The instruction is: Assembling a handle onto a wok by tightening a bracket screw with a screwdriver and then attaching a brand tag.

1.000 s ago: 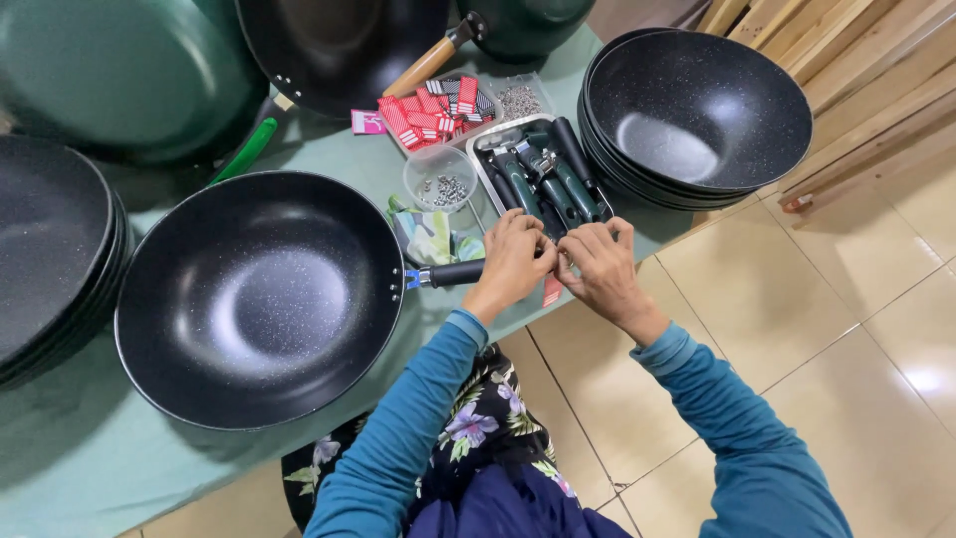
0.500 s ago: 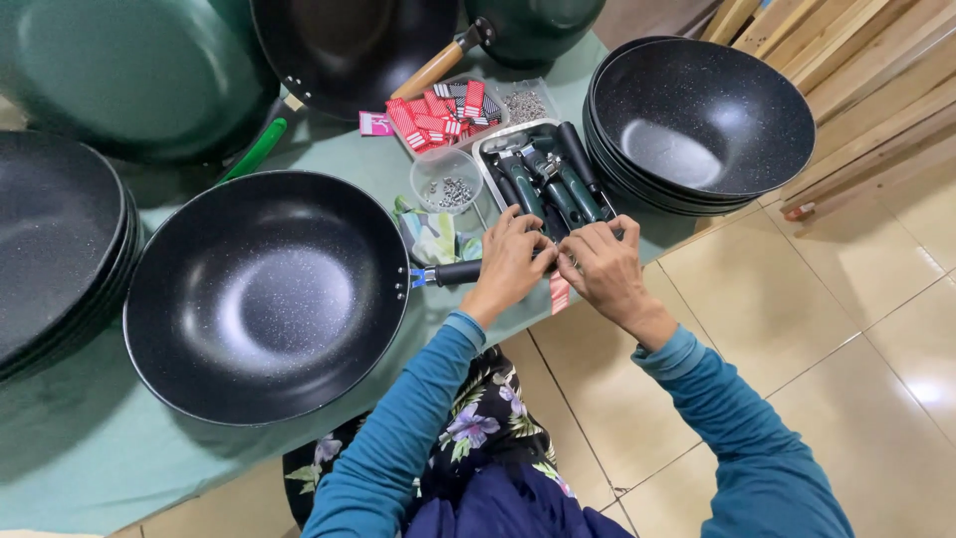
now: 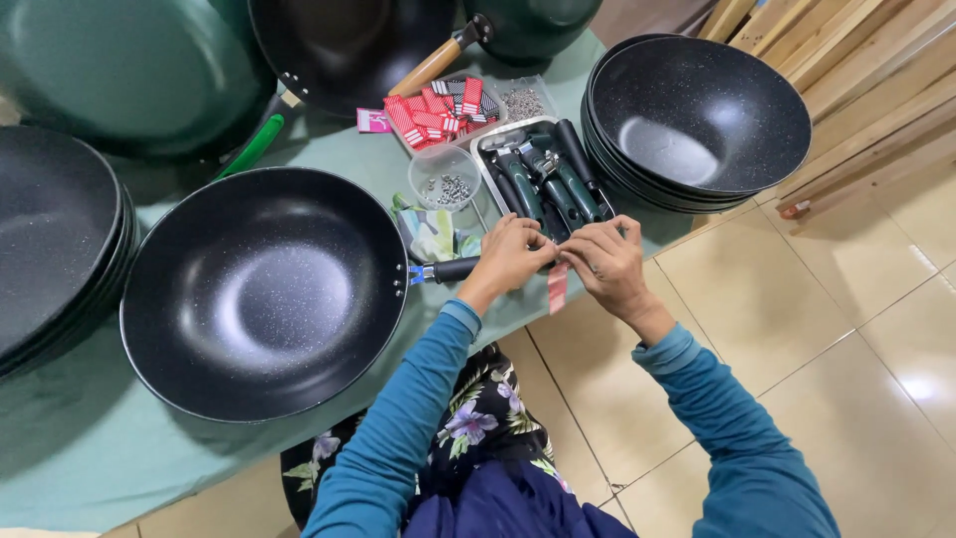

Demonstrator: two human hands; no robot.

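Meeting at tray [image 3: 485, 169] edge, both hands [image 3: 563, 256] pinched on sth hidden; red tag [image 3: 557, 288] below.

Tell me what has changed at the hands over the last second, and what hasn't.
Very little. The left hand and right hand stay close together at the table edge by the pan handle, working a small red and white tag that hangs slightly lower between them now. Nothing was picked up or let go. The black wok, tray of handles, stacked woks and screw cup stayed put.
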